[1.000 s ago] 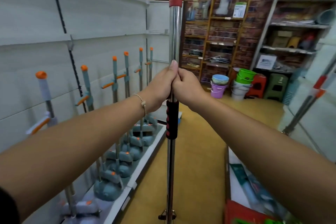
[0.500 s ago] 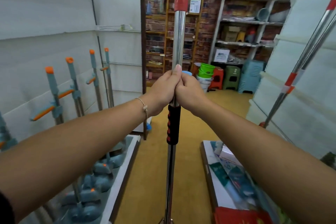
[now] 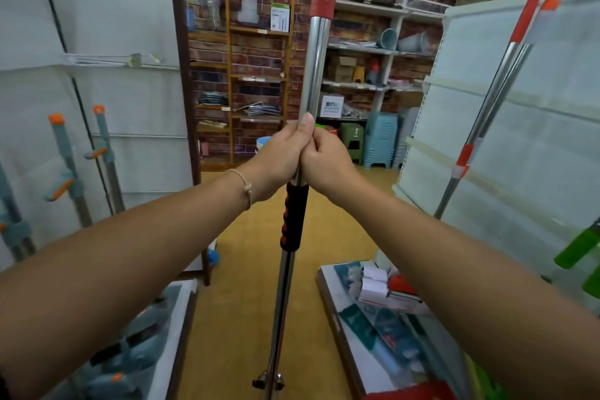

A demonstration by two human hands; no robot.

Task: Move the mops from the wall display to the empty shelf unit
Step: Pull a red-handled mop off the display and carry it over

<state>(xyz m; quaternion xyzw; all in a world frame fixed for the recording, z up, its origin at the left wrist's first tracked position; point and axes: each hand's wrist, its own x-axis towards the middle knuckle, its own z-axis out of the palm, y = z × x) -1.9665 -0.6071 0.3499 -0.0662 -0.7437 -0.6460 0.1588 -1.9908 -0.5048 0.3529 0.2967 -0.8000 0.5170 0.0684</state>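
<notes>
Both hands on an upright mop handle

Left hand and right hand grip the steel mop pole together, fingers curled round it just above its black-and-red grip.

Held mop: shiny steel pole with a red sleeve at the top, nearly upright in the centre of the frame, its lower end running off the bottom edge.
Grip sleeve: black with red ribs, on the pole just below centre.
Hold: left hand and right hand wrap the pole side by side, just above the sleeve.
Leaning mops: two steel poles with red and orange sleeves, tilted against the right white panel unit.
Grey mops: grey-blue poles with orange caps, upright at the left panel unit, far left.
</notes>
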